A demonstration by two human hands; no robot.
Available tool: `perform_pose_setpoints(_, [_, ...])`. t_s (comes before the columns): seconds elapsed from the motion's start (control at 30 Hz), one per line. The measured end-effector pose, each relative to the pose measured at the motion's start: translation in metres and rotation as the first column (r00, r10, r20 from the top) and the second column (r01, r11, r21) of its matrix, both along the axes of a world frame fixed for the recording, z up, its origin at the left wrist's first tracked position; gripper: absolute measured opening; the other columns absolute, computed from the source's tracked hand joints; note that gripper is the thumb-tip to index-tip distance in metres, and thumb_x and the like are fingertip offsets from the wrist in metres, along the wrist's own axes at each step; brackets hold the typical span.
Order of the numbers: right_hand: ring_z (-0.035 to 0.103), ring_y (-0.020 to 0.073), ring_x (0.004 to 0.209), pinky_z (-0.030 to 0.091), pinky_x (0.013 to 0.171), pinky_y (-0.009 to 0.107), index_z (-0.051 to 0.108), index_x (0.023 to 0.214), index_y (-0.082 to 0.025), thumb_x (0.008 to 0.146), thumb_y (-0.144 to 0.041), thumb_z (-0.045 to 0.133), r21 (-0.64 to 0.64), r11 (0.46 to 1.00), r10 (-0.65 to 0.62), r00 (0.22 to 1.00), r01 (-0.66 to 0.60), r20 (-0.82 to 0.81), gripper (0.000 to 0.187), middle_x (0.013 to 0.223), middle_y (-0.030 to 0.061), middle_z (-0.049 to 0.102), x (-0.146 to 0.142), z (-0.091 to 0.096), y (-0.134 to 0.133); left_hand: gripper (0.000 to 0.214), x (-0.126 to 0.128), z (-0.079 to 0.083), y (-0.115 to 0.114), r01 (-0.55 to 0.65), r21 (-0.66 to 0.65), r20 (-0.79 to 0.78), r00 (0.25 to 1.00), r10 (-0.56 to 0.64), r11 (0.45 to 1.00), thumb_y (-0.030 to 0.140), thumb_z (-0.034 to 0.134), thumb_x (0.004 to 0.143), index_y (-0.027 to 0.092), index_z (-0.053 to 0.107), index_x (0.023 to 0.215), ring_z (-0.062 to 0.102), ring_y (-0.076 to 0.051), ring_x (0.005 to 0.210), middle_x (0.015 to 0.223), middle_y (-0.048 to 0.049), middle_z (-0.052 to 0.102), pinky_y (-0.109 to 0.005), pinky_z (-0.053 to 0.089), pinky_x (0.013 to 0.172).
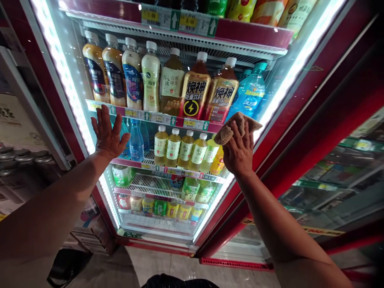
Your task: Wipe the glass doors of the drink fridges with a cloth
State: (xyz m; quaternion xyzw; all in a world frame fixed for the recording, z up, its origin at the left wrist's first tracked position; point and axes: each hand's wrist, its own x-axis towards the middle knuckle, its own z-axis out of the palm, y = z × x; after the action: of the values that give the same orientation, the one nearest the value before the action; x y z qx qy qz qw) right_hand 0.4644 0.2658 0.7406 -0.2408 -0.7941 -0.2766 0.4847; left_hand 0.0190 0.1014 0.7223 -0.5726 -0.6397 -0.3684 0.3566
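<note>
My left hand (107,134) lies flat and open against the glass door (75,52) of a lit drinks cooler, fingers spread, at the level of the second shelf's price rail. My right hand (238,152) presses a brown cloth (237,126) against the same glass, towards its right side, with the fingers laid over the cloth. Behind the glass stand rows of bottles: tall drinks (171,80) on the upper shelf, small yellow-green tea bottles (186,149) below.
The cooler has a red frame (315,132) and bright light strips down both sides. A second cooler door (339,180) stands to the right. Grey metal cans (21,160) sit on a shelf at the left. Pale floor tiles (156,266) lie below.
</note>
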Motion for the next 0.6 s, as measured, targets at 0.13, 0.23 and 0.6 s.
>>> perform_pose_setpoints(0.13, [0.011,0.0303,0.164,0.020,0.130,0.063,0.027,0.166,-0.030,0.107,-0.031,0.040,-0.039,0.998,-0.047,0.999,0.046,-0.013,0.060,0.170,0.0037,0.037,0.006,-0.016,0.000,0.090,-0.001,-0.002,0.002,-0.002,0.037,-0.006,1.000,0.002,0.999,0.069,0.035,0.100,0.000,0.034,0.157,-0.015,-0.036,0.161,0.174,-0.0231,-0.010,-0.067,-0.010,0.124])
perform_pose_setpoints(0.23, [0.014,0.0299,0.163,0.019,0.131,0.062,0.029,0.165,-0.030,0.106,-0.030,0.039,-0.069,0.994,-0.085,0.996,0.087,0.028,0.060,0.170,0.0042,0.038,0.016,-0.024,0.001,0.093,-0.005,-0.005,0.004,-0.022,0.035,-0.040,0.999,0.023,0.999,0.072,0.029,0.099,0.002,0.031,0.159,-0.017,-0.036,0.161,0.173,-0.0231,-0.012,-0.069,-0.009,0.123])
perform_pose_setpoints(0.6, [0.008,0.0306,0.164,0.023,0.128,0.067,0.013,0.169,-0.027,0.104,-0.023,0.038,-0.038,0.985,-0.174,0.966,0.170,-0.191,0.070,0.176,0.0080,0.021,0.045,-0.018,0.011,0.089,-0.015,-0.014,0.009,-0.025,0.111,-0.130,0.991,0.040,0.993,0.067,0.031,0.101,0.001,0.030,0.159,-0.015,-0.034,0.162,0.173,-0.0275,-0.006,-0.066,-0.007,0.125])
